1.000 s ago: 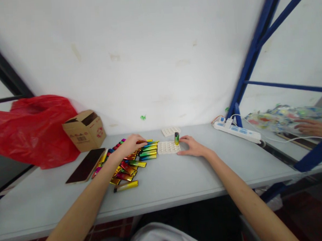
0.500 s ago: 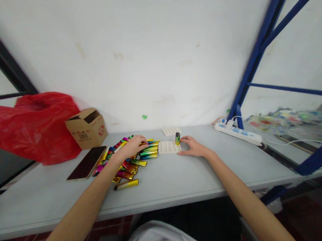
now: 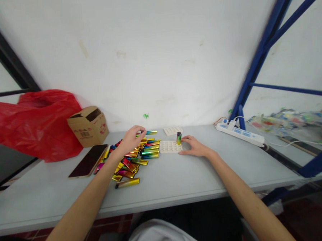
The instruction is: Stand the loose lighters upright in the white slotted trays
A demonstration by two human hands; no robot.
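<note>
A blue-and-yellow lighter sticks out to the right from the pinched fingers of my left hand, raised over the back of a heap of shiny lighters. My right hand grips the right side of a white tray with rows of small pockets, thumb at the near corner and fingers at the far one. One green-yellow lighter with a dark top stands upright in the tray's back right corner, close to my right fingertips. Several lighters lie in a row left of the tray.
A second white tray lies by the wall. On the left are a phone, a cardboard box and a red plastic bag. A power strip sits at right beside a blue metal frame.
My left hand has risen from the heap and moved slightly back, with a lighter now showing in its fingers. The right hand stays at the tray. The view has shifted slightly.
</note>
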